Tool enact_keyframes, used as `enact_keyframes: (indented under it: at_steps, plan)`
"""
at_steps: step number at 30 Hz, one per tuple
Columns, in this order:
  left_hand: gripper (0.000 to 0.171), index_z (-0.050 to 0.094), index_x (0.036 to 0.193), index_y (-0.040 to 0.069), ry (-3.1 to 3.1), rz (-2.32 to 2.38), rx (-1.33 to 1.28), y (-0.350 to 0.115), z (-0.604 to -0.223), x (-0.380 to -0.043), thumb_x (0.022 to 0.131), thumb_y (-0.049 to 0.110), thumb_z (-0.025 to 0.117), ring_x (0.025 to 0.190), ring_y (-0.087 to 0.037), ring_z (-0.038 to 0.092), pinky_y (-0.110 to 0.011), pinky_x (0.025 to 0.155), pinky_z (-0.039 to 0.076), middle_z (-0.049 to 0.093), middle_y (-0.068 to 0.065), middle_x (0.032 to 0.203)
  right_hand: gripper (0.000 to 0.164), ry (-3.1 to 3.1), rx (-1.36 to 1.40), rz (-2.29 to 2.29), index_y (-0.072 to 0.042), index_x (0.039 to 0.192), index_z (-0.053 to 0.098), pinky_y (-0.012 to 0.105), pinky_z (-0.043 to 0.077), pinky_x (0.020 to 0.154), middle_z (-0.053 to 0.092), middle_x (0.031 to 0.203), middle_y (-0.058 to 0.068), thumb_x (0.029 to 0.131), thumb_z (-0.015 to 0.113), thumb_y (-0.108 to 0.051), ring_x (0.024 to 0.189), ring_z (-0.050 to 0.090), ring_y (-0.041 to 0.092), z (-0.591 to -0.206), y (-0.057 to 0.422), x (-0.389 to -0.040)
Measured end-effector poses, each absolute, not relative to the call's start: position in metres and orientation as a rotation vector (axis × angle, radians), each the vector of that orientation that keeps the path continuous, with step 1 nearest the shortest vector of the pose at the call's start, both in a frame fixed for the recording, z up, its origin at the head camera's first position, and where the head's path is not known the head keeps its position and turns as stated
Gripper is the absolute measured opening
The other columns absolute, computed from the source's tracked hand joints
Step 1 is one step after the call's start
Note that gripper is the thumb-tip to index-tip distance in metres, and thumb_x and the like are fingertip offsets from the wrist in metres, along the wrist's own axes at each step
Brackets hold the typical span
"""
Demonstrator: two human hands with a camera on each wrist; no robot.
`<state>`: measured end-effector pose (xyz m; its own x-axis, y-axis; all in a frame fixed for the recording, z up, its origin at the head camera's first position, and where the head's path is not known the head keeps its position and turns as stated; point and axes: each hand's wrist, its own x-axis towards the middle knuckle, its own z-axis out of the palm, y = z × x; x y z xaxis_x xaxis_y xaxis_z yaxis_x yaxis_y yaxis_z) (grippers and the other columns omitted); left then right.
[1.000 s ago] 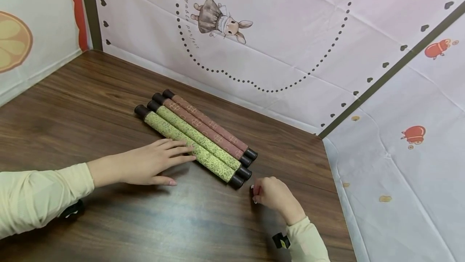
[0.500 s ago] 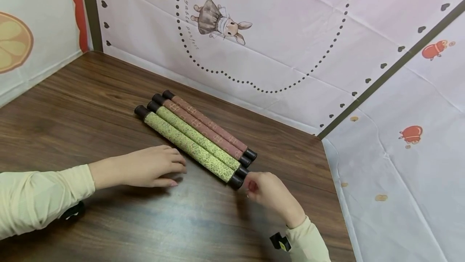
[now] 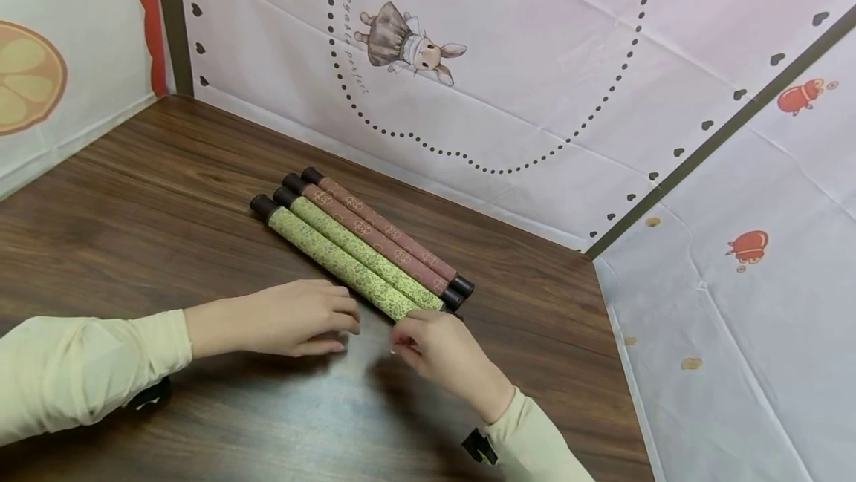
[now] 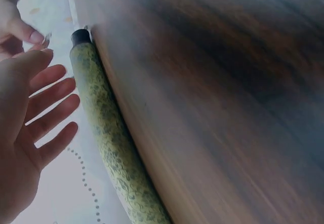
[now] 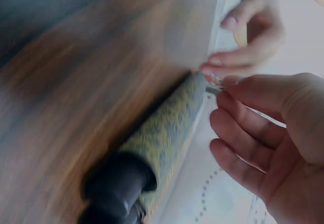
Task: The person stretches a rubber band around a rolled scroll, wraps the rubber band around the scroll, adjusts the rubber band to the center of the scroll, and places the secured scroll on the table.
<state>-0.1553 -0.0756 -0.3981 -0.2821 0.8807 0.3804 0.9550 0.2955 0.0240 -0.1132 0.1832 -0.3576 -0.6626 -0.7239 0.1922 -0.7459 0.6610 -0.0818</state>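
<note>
Left hand is released: fingers spread and lightly bent just beside the front green roll, nothing gripped. Right hand has thumb and index tips together, remaining fingers loosely curled; can't tell whether it pinches anything. Right wrist view has a small glassy, reddish speck by that thumb tip, too blurred to identify. Head view puts the right hand over the front roll's right end.

Left to right: pale, crinkled left sleeve with a black wrist unit below its cuff. Left sheet is white with an orange-slice print, then scalloped red trim.

Mid-table: four slim cylinders, parallel, packed side by side, lying diagonally. Nearest is the front green roll, then the second green roll, both yellow-green with fine dark patterning. Behind: the third roll and the back roll, dull reddish-brown with pale flower outlines. Smooth dark caps on the ends, round.

Table is dark brown, streaky wood grain. Creased pinkish back sheet carries a rabbit print and a dotted curve. Far right: matching right sleeve, then a whitish, wrinkled right sheet with red prints.
</note>
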Motion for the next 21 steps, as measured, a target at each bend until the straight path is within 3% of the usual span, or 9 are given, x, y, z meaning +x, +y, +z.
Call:
enact_keyframes:
  at_steps: [7,14,21]
  plan:
    - [0.018,0.07,0.093,0.021,-2.093,-0.32,-1.682,-0.064,-0.399,-0.154,0.084,0.036,0.074,0.079,-0.003,0.055,-0.021,0.071,0.049,0.064,0.014,0.088,0.008,-2.674,1.206,0.297,-0.021,0.087,0.07,0.014,0.05,0.068,0.071,0.082,-0.012,0.083,0.077,-0.02,0.074,0.063,0.0,-0.362,0.162,-0.111]
    - [0.021,0.064,0.086,0.023,-2.074,-0.359,-1.517,-0.062,-0.402,-0.154,0.08,0.039,0.077,0.075,-0.005,0.052,-0.02,0.066,0.046,0.062,0.015,0.083,0.01,-2.611,1.192,0.305,-0.021,0.085,0.071,0.013,0.05,0.066,0.071,0.08,-0.013,0.081,0.079,-0.023,0.071,0.063,-0.001,-0.367,0.157,-0.108]
    - [0.015,0.062,0.085,0.023,-1.988,-0.435,-1.538,-0.064,-0.4,-0.154,0.081,0.025,0.077,0.073,-0.005,0.052,-0.019,0.066,0.045,0.06,0.014,0.081,0.009,-2.604,1.167,0.274,-0.022,0.085,0.07,0.011,0.049,0.065,0.071,0.081,-0.013,0.082,0.078,-0.023,0.071,0.062,-0.002,-0.37,0.158,-0.108]
